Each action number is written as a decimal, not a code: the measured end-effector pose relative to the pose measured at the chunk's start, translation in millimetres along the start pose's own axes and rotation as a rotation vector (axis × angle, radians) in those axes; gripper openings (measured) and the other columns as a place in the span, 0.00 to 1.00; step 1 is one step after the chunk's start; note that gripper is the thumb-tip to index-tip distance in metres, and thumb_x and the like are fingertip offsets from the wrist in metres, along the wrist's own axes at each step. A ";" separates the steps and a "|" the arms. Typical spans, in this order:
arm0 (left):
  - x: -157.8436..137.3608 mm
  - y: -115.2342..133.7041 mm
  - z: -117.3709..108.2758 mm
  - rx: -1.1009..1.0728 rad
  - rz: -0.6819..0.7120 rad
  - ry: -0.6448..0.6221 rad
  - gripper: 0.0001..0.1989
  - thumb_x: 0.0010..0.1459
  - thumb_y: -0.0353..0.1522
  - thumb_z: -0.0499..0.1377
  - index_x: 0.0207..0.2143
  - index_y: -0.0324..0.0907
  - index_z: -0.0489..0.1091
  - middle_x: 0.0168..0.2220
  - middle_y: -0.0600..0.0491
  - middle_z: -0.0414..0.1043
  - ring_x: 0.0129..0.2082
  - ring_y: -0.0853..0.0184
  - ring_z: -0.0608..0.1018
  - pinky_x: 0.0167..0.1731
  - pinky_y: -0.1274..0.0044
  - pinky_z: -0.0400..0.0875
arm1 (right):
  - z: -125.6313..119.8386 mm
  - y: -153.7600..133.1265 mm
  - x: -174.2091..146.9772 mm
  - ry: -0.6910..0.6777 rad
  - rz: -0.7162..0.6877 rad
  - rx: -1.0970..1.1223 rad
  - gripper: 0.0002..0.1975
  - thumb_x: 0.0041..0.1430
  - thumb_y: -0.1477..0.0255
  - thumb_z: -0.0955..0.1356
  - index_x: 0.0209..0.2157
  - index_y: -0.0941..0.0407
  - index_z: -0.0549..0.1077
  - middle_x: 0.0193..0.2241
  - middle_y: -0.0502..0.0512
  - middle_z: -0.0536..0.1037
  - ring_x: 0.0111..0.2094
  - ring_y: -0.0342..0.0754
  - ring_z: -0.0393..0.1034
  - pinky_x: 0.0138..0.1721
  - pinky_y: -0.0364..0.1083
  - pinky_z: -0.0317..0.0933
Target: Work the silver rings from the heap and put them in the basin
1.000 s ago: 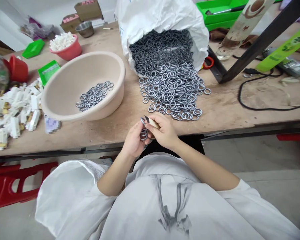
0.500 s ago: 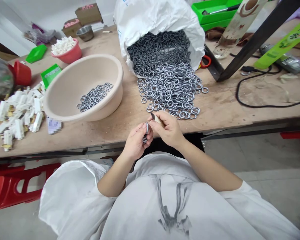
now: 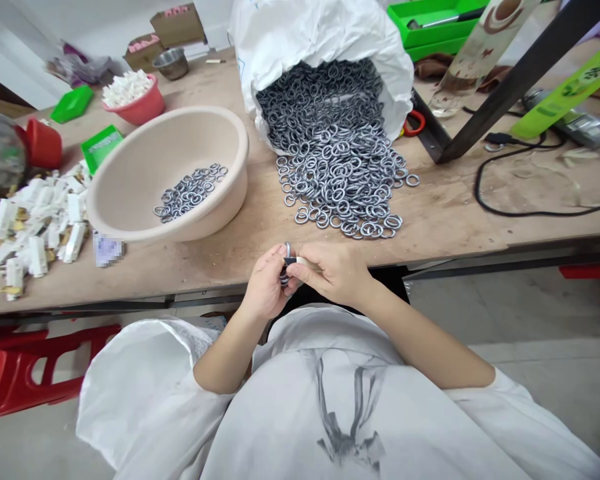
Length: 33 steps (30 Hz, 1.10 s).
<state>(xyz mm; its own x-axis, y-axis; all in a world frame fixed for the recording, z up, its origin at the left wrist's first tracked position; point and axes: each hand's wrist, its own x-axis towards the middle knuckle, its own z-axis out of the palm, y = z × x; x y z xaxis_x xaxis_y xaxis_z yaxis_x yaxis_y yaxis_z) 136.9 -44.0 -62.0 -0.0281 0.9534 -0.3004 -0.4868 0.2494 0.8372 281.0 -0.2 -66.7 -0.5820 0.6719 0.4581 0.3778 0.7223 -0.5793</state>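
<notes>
My left hand [image 3: 266,281], closed, holds several grey metal rings [image 3: 287,249], one of them standing up above the thumb. My right hand [image 3: 338,270] is wrapped round a small tool with a pale handle and a dark tip [image 3: 291,261]; its exact kind I cannot make out. The dark tip lies against the rings in my left hand. Just beyond my hands, a large pile of similar rings [image 3: 345,180] spills from a white sack [image 3: 320,33]. To the left, a beige basin [image 3: 170,227] has more rings in it.
White and brass pieces [image 3: 37,220] lie heaped at the table's left end. A pink bowl [image 3: 147,110] and green trays stand behind the basin. On the right are a slanted dark metal bar [image 3: 505,80], red-handled scissors [image 3: 415,123] and a black cable [image 3: 530,213].
My right hand has turned the tool and brought its dark tip down to the left, onto the rings. My left hand has shifted only slightly.
</notes>
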 end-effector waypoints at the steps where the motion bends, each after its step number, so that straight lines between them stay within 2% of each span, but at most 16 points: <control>1: 0.7 0.7 -0.9 -0.004 -0.006 -0.014 0.18 0.51 0.43 0.66 0.29 0.40 0.64 0.18 0.62 0.60 0.13 0.78 0.60 0.11 0.85 0.52 | 1.4 -0.3 0.0 -0.012 0.013 0.010 0.24 0.68 0.55 0.60 0.24 0.56 0.67 0.21 0.50 0.69 0.25 0.42 0.59 0.29 0.44 0.45; 4: 1.6 1.9 -4.3 -0.014 -0.014 -0.032 0.18 0.51 0.41 0.67 0.27 0.41 0.62 0.18 0.62 0.58 0.14 0.78 0.60 0.11 0.86 0.52 | 5.6 1.9 1.9 -0.051 0.066 0.048 0.24 0.69 0.55 0.59 0.25 0.56 0.68 0.23 0.50 0.72 0.25 0.42 0.63 0.29 0.44 0.46; 6: 0.0 1.1 -6.6 -0.001 -0.023 -0.063 0.19 0.51 0.42 0.67 0.25 0.41 0.60 0.19 0.62 0.57 0.14 0.78 0.60 0.11 0.86 0.50 | 6.3 8.4 6.3 -0.058 0.161 0.021 0.24 0.68 0.55 0.59 0.26 0.56 0.70 0.23 0.50 0.73 0.26 0.43 0.64 0.29 0.44 0.46; 9: -4.7 -2.0 -9.9 0.049 -0.064 -0.164 0.22 0.53 0.44 0.66 0.24 0.40 0.60 0.19 0.61 0.57 0.15 0.78 0.60 0.12 0.86 0.50 | 3.2 24.7 18.1 -0.037 0.408 -0.159 0.25 0.69 0.53 0.58 0.28 0.55 0.73 0.22 0.52 0.74 0.25 0.46 0.65 0.28 0.45 0.44; 11: -6.0 -3.4 -11.9 0.071 -0.073 -0.170 0.22 0.53 0.45 0.66 0.23 0.40 0.60 0.19 0.60 0.58 0.15 0.78 0.61 0.13 0.86 0.51 | 1.7 34.8 27.6 -0.048 0.506 -0.304 0.23 0.69 0.54 0.58 0.33 0.55 0.75 0.26 0.54 0.77 0.28 0.48 0.68 0.29 0.45 0.44; 13: -4.5 -3.0 -13.8 0.084 -0.057 -0.120 0.19 0.53 0.44 0.66 0.25 0.39 0.63 0.21 0.58 0.63 0.16 0.78 0.63 0.13 0.86 0.52 | 3.2 41.2 36.8 -0.083 0.491 -0.415 0.19 0.68 0.55 0.61 0.41 0.54 0.76 0.35 0.57 0.80 0.32 0.51 0.71 0.29 0.45 0.46; 15: -0.7 -1.1 -16.1 0.102 -0.035 -0.079 0.15 0.53 0.41 0.66 0.31 0.38 0.69 0.25 0.55 0.70 0.17 0.78 0.64 0.13 0.86 0.53 | 7.2 44.4 44.9 -0.140 0.436 -0.490 0.17 0.66 0.58 0.64 0.47 0.53 0.75 0.42 0.58 0.79 0.36 0.53 0.73 0.30 0.46 0.49; 17: 3.9 1.3 -19.2 0.108 -0.009 -0.047 0.14 0.51 0.37 0.66 0.38 0.39 0.72 0.29 0.53 0.74 0.18 0.78 0.66 0.13 0.86 0.55 | 10.9 46.3 51.4 -0.195 0.418 -0.534 0.15 0.66 0.61 0.64 0.47 0.54 0.75 0.45 0.60 0.78 0.38 0.54 0.74 0.31 0.47 0.52; 19: 8.0 3.3 -22.7 0.093 0.007 0.003 0.13 0.48 0.33 0.66 0.38 0.39 0.73 0.29 0.53 0.74 0.18 0.77 0.67 0.13 0.86 0.55 | 11.8 47.3 55.4 -0.201 0.442 -0.520 0.13 0.67 0.65 0.63 0.45 0.56 0.76 0.45 0.62 0.77 0.38 0.55 0.74 0.33 0.47 0.54; 21: 11.0 4.2 -25.2 0.061 0.006 0.060 0.10 0.46 0.32 0.65 0.32 0.38 0.73 0.26 0.54 0.72 0.18 0.77 0.67 0.12 0.86 0.54 | 10.2 45.6 55.3 -0.143 0.454 -0.373 0.11 0.66 0.67 0.64 0.42 0.56 0.75 0.43 0.61 0.77 0.38 0.54 0.73 0.35 0.48 0.57; 22: 12.2 4.1 -25.5 0.043 0.006 0.085 0.09 0.46 0.32 0.65 0.31 0.38 0.72 0.25 0.55 0.71 0.18 0.77 0.66 0.12 0.86 0.54 | 9.2 42.9 53.4 -0.111 0.454 -0.225 0.10 0.66 0.67 0.64 0.39 0.57 0.75 0.40 0.59 0.77 0.38 0.52 0.72 0.36 0.48 0.57; 26: 14.6 -2.6 -17.7 0.011 0.075 0.125 0.16 0.48 0.41 0.68 0.31 0.39 0.71 0.25 0.56 0.68 0.19 0.77 0.66 0.12 0.86 0.55 | 12.9 20.7 35.5 -0.065 0.457 0.672 0.16 0.64 0.57 0.65 0.32 0.55 0.69 0.29 0.51 0.74 0.33 0.46 0.69 0.37 0.46 0.62; 28: 14.5 -8.2 -10.8 0.021 0.119 0.117 0.20 0.48 0.46 0.69 0.30 0.40 0.69 0.24 0.58 0.66 0.19 0.77 0.65 0.12 0.87 0.55 | 19.4 8.7 24.8 -0.051 0.501 0.950 0.21 0.59 0.50 0.67 0.31 0.54 0.67 0.26 0.48 0.72 0.29 0.45 0.67 0.33 0.45 0.63; 30: 13.4 -12.5 -5.2 0.033 0.128 0.096 0.23 0.47 0.48 0.69 0.28 0.41 0.66 0.22 0.60 0.63 0.18 0.78 0.63 0.12 0.87 0.54 | 24.9 1.7 16.5 0.008 0.536 1.016 0.24 0.54 0.46 0.69 0.31 0.53 0.66 0.24 0.46 0.70 0.26 0.44 0.65 0.29 0.44 0.62; 33: 9.6 -12.3 -1.2 0.028 0.102 0.044 0.23 0.48 0.47 0.69 0.26 0.40 0.64 0.21 0.60 0.61 0.17 0.78 0.62 0.13 0.88 0.52 | 23.5 1.4 9.4 0.145 0.497 0.876 0.24 0.55 0.46 0.68 0.30 0.53 0.65 0.23 0.44 0.66 0.25 0.42 0.60 0.28 0.43 0.57</control>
<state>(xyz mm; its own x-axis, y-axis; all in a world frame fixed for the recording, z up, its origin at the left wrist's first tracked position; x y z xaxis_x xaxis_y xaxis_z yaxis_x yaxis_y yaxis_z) 141.6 -38.1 -75.8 -0.1148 0.9659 -0.2319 -0.4551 0.1563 0.8766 259.1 3.4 -79.1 -0.3876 0.9188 0.0743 -0.1411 0.0206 -0.9898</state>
